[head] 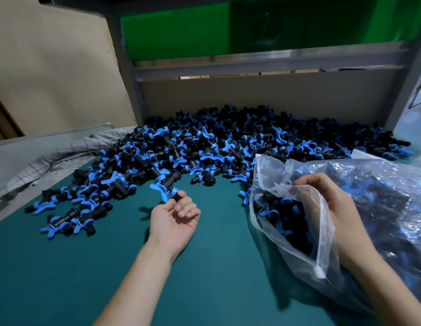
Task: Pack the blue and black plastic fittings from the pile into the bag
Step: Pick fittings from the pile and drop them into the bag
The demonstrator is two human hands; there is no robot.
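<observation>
- Head view: I see the left hand [174, 217] palm up over the green mat [204, 267], fingers curled, pinching one fitting [168, 190] at the pile [204, 142] near edge.
- Right hand [322, 198] grips the open mouth of the bag [266, 175], just right of the pile; fittings lie inside.

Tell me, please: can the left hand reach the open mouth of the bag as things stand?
Probably yes. The right hand holds the bag open with its mouth facing the left hand, and only bare green mat lies between them. The left hand pinches one fitting.
</observation>
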